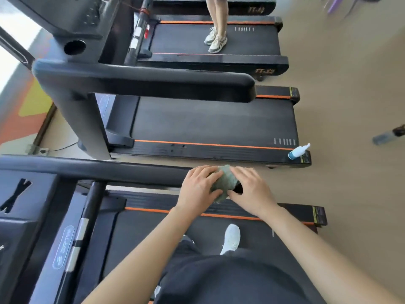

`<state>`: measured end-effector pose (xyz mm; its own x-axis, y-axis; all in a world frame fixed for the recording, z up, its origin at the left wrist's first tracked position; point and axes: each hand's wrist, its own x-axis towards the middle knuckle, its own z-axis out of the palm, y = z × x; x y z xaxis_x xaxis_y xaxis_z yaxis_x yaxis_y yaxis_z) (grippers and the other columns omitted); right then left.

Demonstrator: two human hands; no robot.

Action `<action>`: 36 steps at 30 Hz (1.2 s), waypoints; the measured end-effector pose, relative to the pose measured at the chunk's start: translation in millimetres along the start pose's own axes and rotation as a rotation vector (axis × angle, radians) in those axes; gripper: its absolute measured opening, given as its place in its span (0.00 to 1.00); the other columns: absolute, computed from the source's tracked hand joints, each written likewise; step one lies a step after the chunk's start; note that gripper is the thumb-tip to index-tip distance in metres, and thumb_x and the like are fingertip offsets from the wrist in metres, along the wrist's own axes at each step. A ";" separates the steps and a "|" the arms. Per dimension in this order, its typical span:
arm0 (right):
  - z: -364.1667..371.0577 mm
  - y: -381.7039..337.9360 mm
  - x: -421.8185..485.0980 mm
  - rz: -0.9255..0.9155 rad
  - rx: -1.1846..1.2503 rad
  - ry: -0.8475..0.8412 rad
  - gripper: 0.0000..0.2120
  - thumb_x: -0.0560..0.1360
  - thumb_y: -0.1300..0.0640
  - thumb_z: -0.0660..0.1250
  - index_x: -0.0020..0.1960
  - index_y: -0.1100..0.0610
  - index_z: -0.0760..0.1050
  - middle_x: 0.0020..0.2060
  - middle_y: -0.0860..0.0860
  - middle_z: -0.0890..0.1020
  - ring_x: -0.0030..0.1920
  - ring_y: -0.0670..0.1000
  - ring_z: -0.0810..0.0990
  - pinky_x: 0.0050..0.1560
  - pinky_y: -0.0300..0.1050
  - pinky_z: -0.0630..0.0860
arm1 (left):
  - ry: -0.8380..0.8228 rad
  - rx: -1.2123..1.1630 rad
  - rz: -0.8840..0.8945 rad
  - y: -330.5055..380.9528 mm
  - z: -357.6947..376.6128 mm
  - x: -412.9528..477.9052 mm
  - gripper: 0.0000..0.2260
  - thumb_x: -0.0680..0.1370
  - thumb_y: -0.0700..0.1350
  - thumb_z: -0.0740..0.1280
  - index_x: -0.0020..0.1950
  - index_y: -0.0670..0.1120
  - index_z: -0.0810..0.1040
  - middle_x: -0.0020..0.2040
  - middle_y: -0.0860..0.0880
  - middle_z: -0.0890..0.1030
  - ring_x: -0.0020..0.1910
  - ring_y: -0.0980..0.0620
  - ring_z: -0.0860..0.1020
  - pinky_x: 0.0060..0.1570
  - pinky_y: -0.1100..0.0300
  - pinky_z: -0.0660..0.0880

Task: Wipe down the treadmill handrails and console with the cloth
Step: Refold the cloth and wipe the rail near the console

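Fingers of the left hand curled over the green cloth with the thumb tucked beneath it. From my end the right hand did the same from the other side, so both hands gripped the cloth between them. I saw the treadmill the person stood on filling the lower picture, its black belt edged by an orange stripe. A second treadmill lay just beyond it. On a third treadmill farther off, another person's legs stood in pale trainers. The near handrail ran from the left edge to the hands, and the cloth was wrapped over its free end. The console sat at the lower left, well apart from the hands. One white shoe showed on the belt below the right forearm. A small white spray bottle rested on the second treadmill's side rail, near its rear corner.
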<state>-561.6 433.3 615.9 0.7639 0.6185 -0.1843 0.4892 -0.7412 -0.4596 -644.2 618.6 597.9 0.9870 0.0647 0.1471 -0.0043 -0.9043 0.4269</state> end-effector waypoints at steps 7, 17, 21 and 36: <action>0.0 58.1 -27.0 0.297 0.585 -0.038 0.33 0.72 0.59 0.75 0.75 0.54 0.70 0.57 0.45 0.81 0.52 0.41 0.78 0.61 0.42 0.74 | 0.026 0.037 0.047 55.2 28.2 24.7 0.17 0.76 0.59 0.68 0.57 0.50 0.84 0.59 0.53 0.83 0.58 0.48 0.78 0.58 0.51 0.74; 23.3 84.0 -51.7 0.394 0.957 0.044 0.15 0.85 0.57 0.57 0.56 0.48 0.83 0.28 0.39 0.76 0.32 0.39 0.71 0.39 0.36 0.68 | -0.233 0.173 0.077 85.8 38.0 62.6 0.18 0.73 0.55 0.73 0.61 0.52 0.82 0.61 0.53 0.82 0.56 0.45 0.79 0.54 0.50 0.74; 49.7 97.0 -52.2 0.518 1.100 0.022 0.16 0.79 0.43 0.62 0.45 0.52 0.82 0.38 0.47 0.84 0.40 0.50 0.80 0.45 0.50 0.75 | -0.342 0.259 -0.105 94.3 37.2 67.9 0.26 0.73 0.65 0.71 0.64 0.51 0.79 0.60 0.52 0.81 0.60 0.46 0.75 0.61 0.52 0.69; -47.1 118.7 -5.1 0.322 0.659 0.286 0.07 0.70 0.61 0.74 0.39 0.54 0.77 0.39 0.49 0.79 0.40 0.49 0.77 0.42 0.42 0.69 | -0.198 -0.406 -0.290 97.2 -2.2 100.6 0.03 0.74 0.51 0.74 0.44 0.55 0.81 0.35 0.58 0.81 0.34 0.56 0.75 0.41 0.53 0.76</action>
<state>-487.6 329.9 603.2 0.9482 0.2417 -0.2061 -0.0567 -0.5096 -0.8585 -545.6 538.1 656.2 0.9682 0.1713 -0.1823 0.2498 -0.6223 0.7419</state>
